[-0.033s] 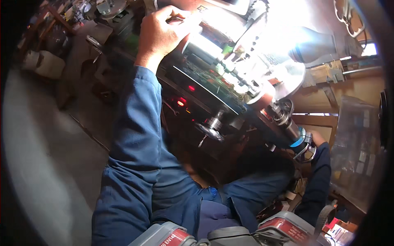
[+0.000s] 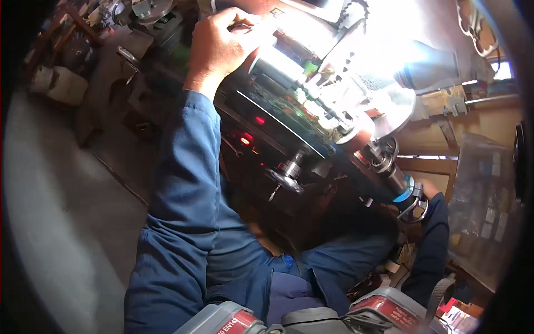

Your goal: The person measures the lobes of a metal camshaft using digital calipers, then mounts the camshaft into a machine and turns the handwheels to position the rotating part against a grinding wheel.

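A lathe-like metal machine [image 2: 278, 122] runs slantwise across the upper middle. At its upper left end is my left hand [image 2: 219, 47], its fingers bent and pressed together against the bright part. Glare hides what those fingertips hold or touch. Just right of it lies a shiny cylinder [image 2: 281, 64], in line with a slim shaft [image 2: 328, 108]. My right hand [image 2: 429, 189] is at the far right end, behind a metal handwheel [image 2: 416, 212] beside a blue ring [image 2: 405, 192]. Its fingers are hidden, so their grip does not show.
A small handwheel [image 2: 285, 181] with a crank handle juts toward my lap. A lamp [image 2: 431, 65] glares over the machine, near a toothed wheel [image 2: 356, 16]. Clear plastic sheeting [image 2: 481, 206] hangs at the right. A white container [image 2: 58, 86] stands at the left.
The handwheel by my right hand looks slightly turned. My left hand stays at the same spot on the machine.
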Demonstrator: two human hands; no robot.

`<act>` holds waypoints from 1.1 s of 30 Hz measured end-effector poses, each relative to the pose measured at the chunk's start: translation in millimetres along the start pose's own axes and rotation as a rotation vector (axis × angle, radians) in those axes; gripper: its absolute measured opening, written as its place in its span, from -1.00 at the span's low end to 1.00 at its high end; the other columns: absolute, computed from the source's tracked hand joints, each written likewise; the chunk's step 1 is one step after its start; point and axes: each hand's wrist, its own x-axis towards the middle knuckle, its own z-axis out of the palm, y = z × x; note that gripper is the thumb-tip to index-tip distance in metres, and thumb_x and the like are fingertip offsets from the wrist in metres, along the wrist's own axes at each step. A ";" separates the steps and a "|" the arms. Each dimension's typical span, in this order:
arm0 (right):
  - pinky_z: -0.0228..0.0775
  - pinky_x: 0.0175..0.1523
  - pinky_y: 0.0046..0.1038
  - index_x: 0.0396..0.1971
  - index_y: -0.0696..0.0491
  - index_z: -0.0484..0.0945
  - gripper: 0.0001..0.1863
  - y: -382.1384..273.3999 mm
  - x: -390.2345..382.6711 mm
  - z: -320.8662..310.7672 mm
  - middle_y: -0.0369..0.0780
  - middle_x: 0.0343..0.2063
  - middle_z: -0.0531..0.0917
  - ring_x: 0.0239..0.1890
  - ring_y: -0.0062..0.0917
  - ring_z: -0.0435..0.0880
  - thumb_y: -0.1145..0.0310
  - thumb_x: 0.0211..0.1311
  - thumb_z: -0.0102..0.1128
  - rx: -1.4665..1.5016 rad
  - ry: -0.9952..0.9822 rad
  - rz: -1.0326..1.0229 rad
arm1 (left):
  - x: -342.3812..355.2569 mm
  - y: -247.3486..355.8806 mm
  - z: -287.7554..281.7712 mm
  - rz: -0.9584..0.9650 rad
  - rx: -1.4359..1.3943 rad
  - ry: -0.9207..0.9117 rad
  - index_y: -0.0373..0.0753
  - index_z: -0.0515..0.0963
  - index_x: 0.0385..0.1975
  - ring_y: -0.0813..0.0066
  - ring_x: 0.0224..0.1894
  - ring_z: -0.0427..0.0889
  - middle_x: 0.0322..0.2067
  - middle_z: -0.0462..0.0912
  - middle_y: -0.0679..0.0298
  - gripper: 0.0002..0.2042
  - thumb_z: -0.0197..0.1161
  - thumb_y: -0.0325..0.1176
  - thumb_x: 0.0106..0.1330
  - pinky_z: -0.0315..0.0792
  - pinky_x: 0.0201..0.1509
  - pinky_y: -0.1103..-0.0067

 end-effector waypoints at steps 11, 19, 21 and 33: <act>0.41 -0.09 -0.46 -0.18 0.20 0.63 -0.63 -49.7 34.2 -1.2 -0.19 -0.26 0.71 -0.25 -0.52 0.62 0.20 0.33 0.02 -0.402 -0.449 0.149 | -5.6 5.1 -7.1 -0.016 -0.016 0.069 -0.25 0.67 -0.44 0.51 -0.34 0.73 -0.40 0.74 0.22 -0.81 0.46 -0.28 0.08 0.58 -0.26 0.62; 0.39 -0.07 -0.46 -0.19 0.20 0.64 -0.63 -43.4 17.1 -3.5 -0.17 -0.26 0.71 -0.23 -0.51 0.62 0.19 0.34 0.01 -0.281 -0.283 0.154 | -2.8 1.7 1.6 0.077 -0.090 0.159 -0.31 0.64 -0.53 0.45 -0.45 0.75 -0.57 0.71 0.19 -0.79 0.49 -0.30 0.00 0.57 -0.34 0.61; 0.38 -0.06 -0.46 -0.19 0.20 0.64 -0.62 -40.4 9.8 -0.8 -0.17 -0.27 0.71 -0.23 -0.50 0.62 0.19 0.34 0.01 -0.231 -0.218 0.140 | -2.2 1.6 0.8 0.070 -0.071 0.149 -0.31 0.65 -0.50 0.49 -0.44 0.74 -0.55 0.71 0.21 -0.78 0.49 -0.29 0.01 0.56 -0.32 0.61; 0.35 -0.15 -0.38 -0.30 0.25 0.63 -0.62 -19.0 -33.6 11.6 -0.14 -0.38 0.69 -0.32 -0.49 0.59 0.19 0.33 0.03 -0.097 0.324 0.000 | -1.3 26.8 -9.4 -0.037 -0.028 0.152 -0.33 0.61 -0.51 0.37 -0.45 0.73 -0.54 0.70 0.15 -0.84 0.42 -0.40 0.03 0.55 -0.39 0.55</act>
